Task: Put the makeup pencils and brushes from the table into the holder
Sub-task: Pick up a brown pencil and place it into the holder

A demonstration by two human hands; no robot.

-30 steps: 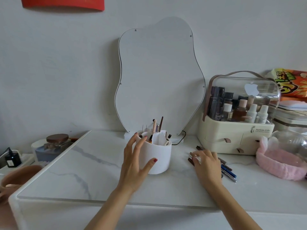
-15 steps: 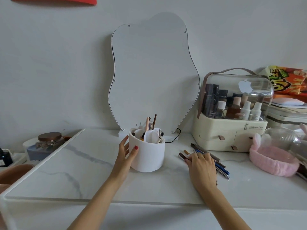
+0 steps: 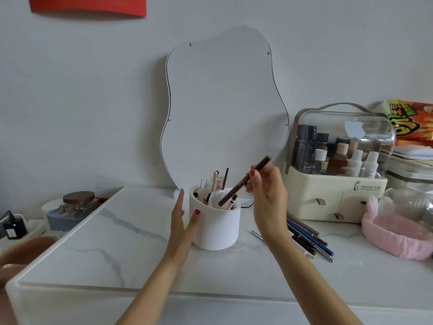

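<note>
The right hand (image 3: 267, 193) pinches a slim brown pencil (image 3: 244, 181), slanted, its lower tip at seven o'clock dipping into the white holder (image 3: 215, 227) (upper end toward one o'clock). The left hand (image 3: 181, 221), fingers open, rests against the holder's side. More pencils (image 3: 309, 239) lie at the holder's three o'clock on the marble table (image 3: 121, 249).

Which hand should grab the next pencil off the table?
Probably the right hand, once it drops the brown pencil into the holder. The loose pencils lie on its side; the left hand rests against the holder.
</note>
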